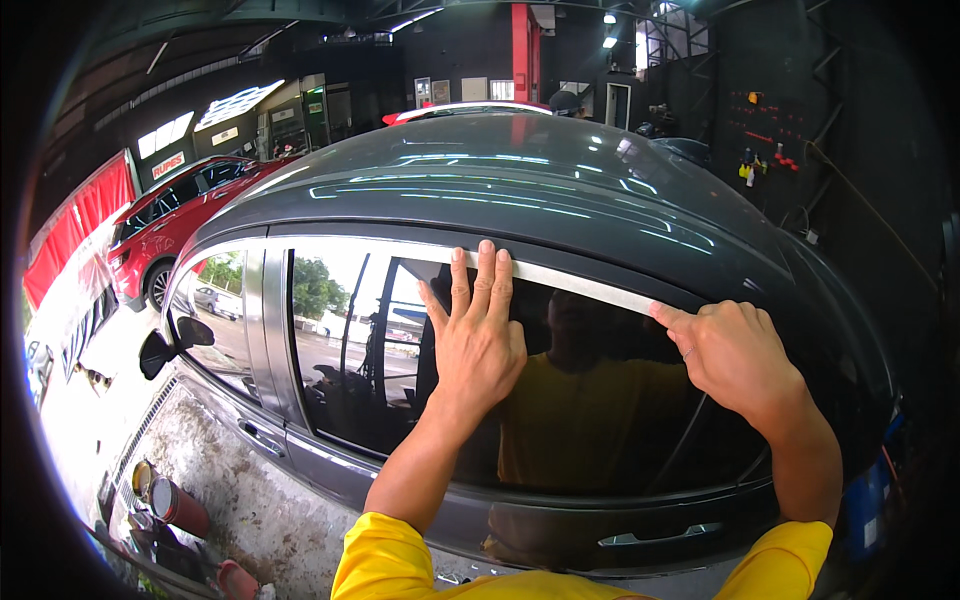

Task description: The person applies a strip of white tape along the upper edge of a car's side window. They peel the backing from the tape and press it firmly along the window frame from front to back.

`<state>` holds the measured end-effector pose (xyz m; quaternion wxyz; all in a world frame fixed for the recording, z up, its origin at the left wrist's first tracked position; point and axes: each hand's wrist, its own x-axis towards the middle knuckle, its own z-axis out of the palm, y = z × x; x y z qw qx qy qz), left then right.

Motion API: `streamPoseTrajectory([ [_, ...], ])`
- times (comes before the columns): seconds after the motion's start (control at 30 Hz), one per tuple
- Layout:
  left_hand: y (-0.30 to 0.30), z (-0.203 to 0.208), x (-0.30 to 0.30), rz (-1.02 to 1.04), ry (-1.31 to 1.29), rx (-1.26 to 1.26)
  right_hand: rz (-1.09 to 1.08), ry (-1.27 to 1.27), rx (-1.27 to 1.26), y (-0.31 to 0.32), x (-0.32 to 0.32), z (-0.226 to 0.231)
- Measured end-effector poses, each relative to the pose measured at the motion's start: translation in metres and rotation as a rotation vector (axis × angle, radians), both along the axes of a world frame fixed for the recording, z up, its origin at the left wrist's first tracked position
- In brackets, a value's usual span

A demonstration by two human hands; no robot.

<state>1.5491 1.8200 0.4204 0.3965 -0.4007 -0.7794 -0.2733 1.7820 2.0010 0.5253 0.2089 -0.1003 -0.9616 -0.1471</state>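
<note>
A dark grey car stands side-on before me. A narrow pale strip, perhaps tape or trim, runs along the upper edge of its side windows. With fingers stretched out, my left hand lies against the upper rear door window, its fingertips on the strip. To the right, my right hand has its index finger along the strip's visible right end. The other fingers are curled, and the thumb is mostly hidden. Dark glass mirrors my yellow top.
A side mirror juts out at the car's front left. On the floor at lower left stand a dark red bucket and several other containers. A red car is parked beyond. Tools hang on the dark wall at right.
</note>
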Motion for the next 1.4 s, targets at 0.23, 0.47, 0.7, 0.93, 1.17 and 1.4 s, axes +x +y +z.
streamPoseTrajectory([
  [0.23,0.007,0.0,0.012,-0.019,0.005,-0.025,-0.003,-0.011,-0.095,0.001,-0.003,0.009],
  [0.47,0.013,-0.001,0.016,-0.017,0.003,-0.012,-0.03,-0.036,-0.141,-0.002,-0.004,0.016],
  [0.7,0.021,0.0,0.026,-0.036,0.058,-0.029,-0.058,-0.066,-0.145,-0.004,-0.003,0.018],
  [0.93,0.034,-0.001,0.042,-0.086,0.05,-0.03,-0.052,-0.075,-0.144,-0.009,-0.005,0.021],
  [1.17,0.031,-0.002,0.04,-0.12,-0.014,-0.012,-0.062,-0.078,-0.161,-0.006,-0.004,0.02],
  [1.4,-0.009,0.002,-0.02,0.198,0.004,0.066,-0.081,-0.103,-0.134,-0.01,-0.003,0.021],
])
